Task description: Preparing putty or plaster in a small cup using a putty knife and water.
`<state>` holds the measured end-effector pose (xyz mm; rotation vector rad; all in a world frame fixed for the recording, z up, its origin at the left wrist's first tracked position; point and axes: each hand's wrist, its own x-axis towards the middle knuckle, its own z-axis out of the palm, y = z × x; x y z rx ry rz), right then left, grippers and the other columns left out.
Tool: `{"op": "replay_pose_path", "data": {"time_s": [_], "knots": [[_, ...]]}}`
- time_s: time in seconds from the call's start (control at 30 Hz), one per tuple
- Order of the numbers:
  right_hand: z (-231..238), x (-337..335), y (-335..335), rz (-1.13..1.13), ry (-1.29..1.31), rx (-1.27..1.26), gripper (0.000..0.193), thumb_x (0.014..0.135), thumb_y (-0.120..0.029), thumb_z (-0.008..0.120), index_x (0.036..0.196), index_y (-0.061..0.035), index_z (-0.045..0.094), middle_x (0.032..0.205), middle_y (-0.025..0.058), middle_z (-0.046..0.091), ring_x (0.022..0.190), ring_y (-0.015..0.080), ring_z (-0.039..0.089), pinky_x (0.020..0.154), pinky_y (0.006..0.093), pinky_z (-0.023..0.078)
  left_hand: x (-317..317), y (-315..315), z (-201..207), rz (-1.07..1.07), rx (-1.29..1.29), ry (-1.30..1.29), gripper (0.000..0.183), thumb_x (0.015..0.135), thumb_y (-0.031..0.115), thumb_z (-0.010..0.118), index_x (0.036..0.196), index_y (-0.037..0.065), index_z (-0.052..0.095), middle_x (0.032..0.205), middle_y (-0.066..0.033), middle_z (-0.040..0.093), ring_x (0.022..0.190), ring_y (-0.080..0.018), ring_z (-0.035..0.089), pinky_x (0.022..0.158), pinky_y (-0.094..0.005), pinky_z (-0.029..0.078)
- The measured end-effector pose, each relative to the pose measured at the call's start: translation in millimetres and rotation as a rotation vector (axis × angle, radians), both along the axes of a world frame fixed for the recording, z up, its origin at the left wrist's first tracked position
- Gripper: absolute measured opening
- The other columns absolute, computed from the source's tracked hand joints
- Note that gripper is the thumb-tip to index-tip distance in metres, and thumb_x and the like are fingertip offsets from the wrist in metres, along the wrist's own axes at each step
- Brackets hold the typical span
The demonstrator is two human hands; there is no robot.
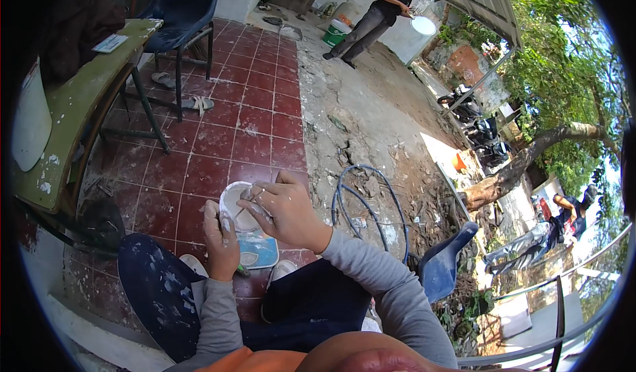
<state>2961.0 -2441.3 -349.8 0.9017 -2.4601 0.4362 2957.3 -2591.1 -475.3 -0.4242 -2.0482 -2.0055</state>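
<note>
A small white bowl (241,217), coated with plaster-like residue, is held tilted above my lap, its hollow facing me. My left hand (221,238) grips it from the left side, fingers along the outer wall. Bent over its right rim is my right hand (286,208), the fingers curled and the tips at the bowl's inside. Whether something small is pinched there cannot be made out. White smears cover the fingers of both hands. Just below the bowl lies a blue tray or lid (258,249) with a pale edge, partly hidden by my hands.
Red floor tiles (242,117) border broken concrete. A blue hose (371,173) coils to the right, near a blue chair (442,263). A green table (69,117) and dark chair (179,14) stand left. One person (391,14) holds a white round object; another (563,216) is far right.
</note>
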Motion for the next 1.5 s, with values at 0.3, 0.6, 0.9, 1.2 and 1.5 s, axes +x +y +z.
{"op": "replay_pose_path", "data": {"time_s": [0.3, 0.6, 0.9, 1.2, 1.5], "knots": [[-1.7, -2.5, 2.3, -0.002, 0.027, -0.030, 0.009, 0.083, -0.015, 0.067, 0.082, -0.0063, 0.064, 0.075, 0.0065, 0.063, 0.059, 0.0252, 0.055, 0.062, 0.0350, 0.036, -0.5, 0.7, 2.7, -0.033, -0.005, -0.017, 0.013, 0.095, 0.007, 0.042, 0.102, -0.003, 0.045, 0.089, -0.0155, 0.047, 0.081, -0.0259, 0.048, 0.078, -0.0354, 0.041], [-0.1, -1.6, 3.0, -0.014, -0.027, -0.091, 0.009, 0.083, -0.015, 0.066, 0.081, -0.0065, 0.063, 0.073, 0.0066, 0.063, 0.059, 0.0242, 0.056, 0.062, 0.0346, 0.035, 1.3, 3.1, -0.8, 0.119, -0.062, 0.092, 0.010, 0.095, 0.007, 0.041, 0.098, -0.002, 0.044, 0.088, -0.0154, 0.045, 0.080, -0.0267, 0.046, 0.077, -0.0363, 0.040], [-3.8, 0.4, 0.9, -0.060, -0.023, -0.111, 0.011, 0.085, -0.017, 0.064, 0.081, -0.0072, 0.059, 0.072, 0.0059, 0.061, 0.059, 0.0245, 0.055, 0.061, 0.0360, 0.035, 1.0, -0.4, -19.5, 0.086, -0.125, 0.000, 0.030, 0.097, 0.010, 0.043, 0.121, -0.007, 0.045, 0.110, -0.0209, 0.053, 0.101, -0.0307, 0.053, 0.091, -0.0375, 0.041], [-3.9, -3.3, 0.7, -0.042, 0.006, -0.174, 0.011, 0.083, -0.017, 0.065, 0.082, -0.0067, 0.060, 0.073, 0.0063, 0.062, 0.062, 0.0239, 0.058, 0.060, 0.0357, 0.035, -0.2, -3.1, 2.5, 0.014, 0.041, -0.074, 0.017, 0.094, 0.009, 0.044, 0.104, -0.004, 0.048, 0.090, -0.0146, 0.051, 0.082, -0.0237, 0.051, 0.077, -0.0346, 0.042], [-16.2, -4.1, 3.0, -0.002, -0.082, -0.166, 0.010, 0.082, -0.015, 0.067, 0.077, -0.0075, 0.062, 0.075, 0.0045, 0.065, 0.062, 0.0220, 0.060, 0.059, 0.0335, 0.035, -3.6, -6.5, 8.2, 0.043, 0.029, 0.049, 0.005, 0.090, 0.005, 0.044, 0.086, 0.003, 0.041, 0.075, -0.0091, 0.039, 0.066, -0.0180, 0.039, 0.063, -0.0322, 0.037]]}}
